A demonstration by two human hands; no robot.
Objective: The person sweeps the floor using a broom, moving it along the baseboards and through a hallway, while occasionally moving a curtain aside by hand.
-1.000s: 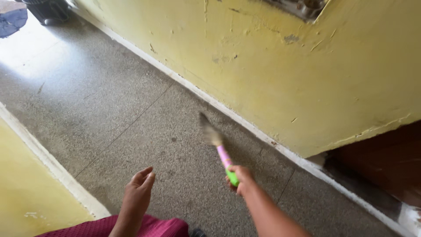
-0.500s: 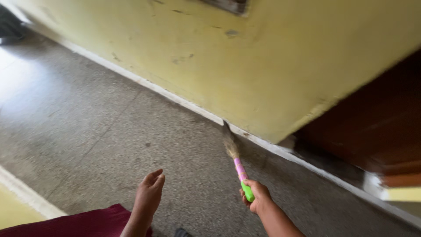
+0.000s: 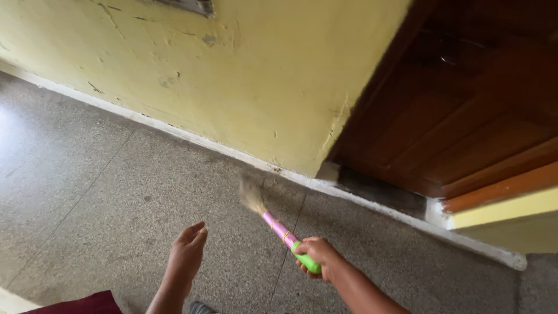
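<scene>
My right hand (image 3: 318,256) grips the green end of a short hand broom (image 3: 278,228) with a pink and green handle. Its straw bristles (image 3: 251,194), blurred by motion, brush the speckled grey floor (image 3: 116,192) close to the white skirting (image 3: 232,152) under the yellow wall (image 3: 244,75). My left hand (image 3: 186,259) hovers over the floor to the left of the broom, fingers loosely apart, holding nothing.
A dark brown wooden door (image 3: 465,110) stands at the right, set in a recess with a dark threshold (image 3: 383,192). A yellow and orange edge (image 3: 505,203) juts out at the far right. A maroon garment (image 3: 81,303) shows at the bottom left.
The view has swung right, so the door now fills the upper right. The broom's bristles have swept left, away from the skirting. My left hand stays hovering open.
</scene>
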